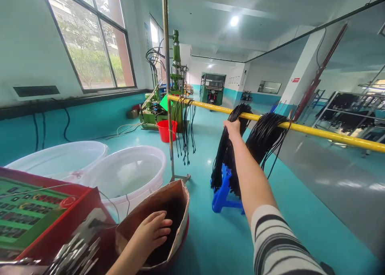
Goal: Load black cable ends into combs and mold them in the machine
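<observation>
My right hand (233,127) reaches out to the yellow rail (331,135) and is closed on a thick bundle of black cables (224,154) that hangs over it. A second bundle of black cables (264,140) is draped on the rail just to the right. My left hand (153,231) rests with fingers spread flat on dark material inside a brown bag (177,195) set in a red tub at the lower middle. My right sleeve is striped black and white.
A blue plastic stool (221,195) stands under the hanging bundles. Two large white tubs (132,166) sit on the left, with a red and green panel (36,211) in front. An upright metal pole (167,86), a red bucket (165,130), loose hanging cables (185,126) and green machines (177,70) stand beyond.
</observation>
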Demonstrator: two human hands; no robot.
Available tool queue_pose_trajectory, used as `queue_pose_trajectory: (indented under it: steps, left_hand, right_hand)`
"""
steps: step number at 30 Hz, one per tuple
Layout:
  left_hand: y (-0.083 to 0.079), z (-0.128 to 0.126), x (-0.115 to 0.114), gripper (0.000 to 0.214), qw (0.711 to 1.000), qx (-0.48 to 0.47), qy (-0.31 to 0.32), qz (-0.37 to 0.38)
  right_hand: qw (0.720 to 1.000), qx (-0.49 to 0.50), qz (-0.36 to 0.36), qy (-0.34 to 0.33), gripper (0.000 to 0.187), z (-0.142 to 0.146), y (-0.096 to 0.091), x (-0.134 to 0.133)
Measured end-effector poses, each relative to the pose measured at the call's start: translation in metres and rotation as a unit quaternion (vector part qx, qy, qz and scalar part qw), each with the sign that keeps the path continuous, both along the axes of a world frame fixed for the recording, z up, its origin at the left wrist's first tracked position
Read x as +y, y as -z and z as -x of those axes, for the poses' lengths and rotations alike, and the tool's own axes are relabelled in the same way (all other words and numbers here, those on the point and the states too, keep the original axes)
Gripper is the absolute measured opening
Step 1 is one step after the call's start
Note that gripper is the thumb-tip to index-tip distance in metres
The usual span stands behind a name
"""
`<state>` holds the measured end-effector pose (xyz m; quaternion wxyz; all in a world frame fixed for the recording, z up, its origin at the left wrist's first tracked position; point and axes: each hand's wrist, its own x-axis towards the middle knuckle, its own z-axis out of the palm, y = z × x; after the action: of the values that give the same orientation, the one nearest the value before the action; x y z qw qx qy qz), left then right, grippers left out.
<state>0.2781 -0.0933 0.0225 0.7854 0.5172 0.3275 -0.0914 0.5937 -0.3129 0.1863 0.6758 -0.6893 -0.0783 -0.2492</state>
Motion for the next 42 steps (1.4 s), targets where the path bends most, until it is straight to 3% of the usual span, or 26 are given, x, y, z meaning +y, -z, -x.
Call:
queue_pose_trajectory:
  steps: [5,8,10,12,14,16,19,21,24,26,30,33,35,37,39,42]
  left_hand:
    - [0.013,0.015,-0.002,0.036,1.000,0.013,-0.018,0.005]
    - [0.018,0.026,-0.003,0.034,0.999,0.017,-0.033,0.000]
    - [0.020,0.035,-0.003,0.034,0.999,0.005,-0.044,0.001]
    - [0.019,0.048,-0.001,0.036,0.998,-0.013,-0.054,0.004]
    - [0.015,0.065,0.001,0.041,0.997,-0.029,-0.065,0.003]
    - [0.010,0.086,0.004,0.046,0.997,-0.046,-0.063,0.005]
    - [-0.001,0.124,0.010,0.050,0.995,-0.068,-0.072,-0.016]
    - [-0.010,0.154,0.013,0.049,0.990,-0.074,-0.101,-0.058]
    - [-0.028,0.203,0.017,0.045,0.974,-0.088,-0.164,-0.130]
    - [-0.041,0.237,0.021,0.041,0.959,-0.097,-0.206,-0.166]
    - [-0.062,0.311,0.032,0.040,0.939,-0.081,-0.270,-0.196]
    - [-0.069,0.364,0.034,0.040,0.892,-0.050,-0.360,-0.270]
    - [-0.068,0.391,0.032,0.041,0.865,-0.009,-0.381,-0.327]
    - [-0.059,0.408,0.027,0.044,0.855,0.054,-0.345,-0.382]
    - [-0.041,0.417,0.020,0.057,0.843,0.129,-0.265,-0.450]
    - [-0.005,0.423,0.005,0.087,0.775,0.226,-0.142,-0.573]
  right_hand:
    - [0.999,0.011,0.047,0.015,0.031,-0.013,0.004,-0.001]
    - [0.996,0.019,0.080,0.018,0.040,-0.006,0.000,-0.005]
    - [0.988,-0.011,0.140,0.070,0.053,0.012,0.005,-0.008]
    - [0.962,-0.090,0.214,0.146,0.062,0.042,0.020,-0.006]
    - [0.934,-0.177,0.258,0.172,0.055,0.081,0.044,0.007]
    - [0.930,-0.207,0.282,0.114,0.042,0.127,0.075,0.032]
    - [0.912,-0.186,0.358,-0.081,0.031,0.197,0.117,0.089]
    - [0.868,-0.205,0.394,-0.219,0.030,0.241,0.134,0.131]
    - [0.760,-0.293,0.398,-0.423,0.026,0.302,0.142,0.187]
    - [0.690,-0.346,0.378,-0.511,0.025,0.336,0.139,0.219]
    - [0.608,-0.393,0.368,-0.584,0.025,0.388,0.139,0.282]
    - [0.537,-0.413,0.414,-0.608,0.028,0.415,0.145,0.325]
    - [0.479,-0.422,0.443,-0.629,0.031,0.422,0.148,0.343]
    - [0.437,-0.413,0.461,-0.653,0.033,0.417,0.149,0.351]
    - [0.417,-0.382,0.480,-0.671,0.032,0.403,0.146,0.349]
    - [0.365,-0.325,0.515,-0.704,0.042,0.378,0.141,0.335]
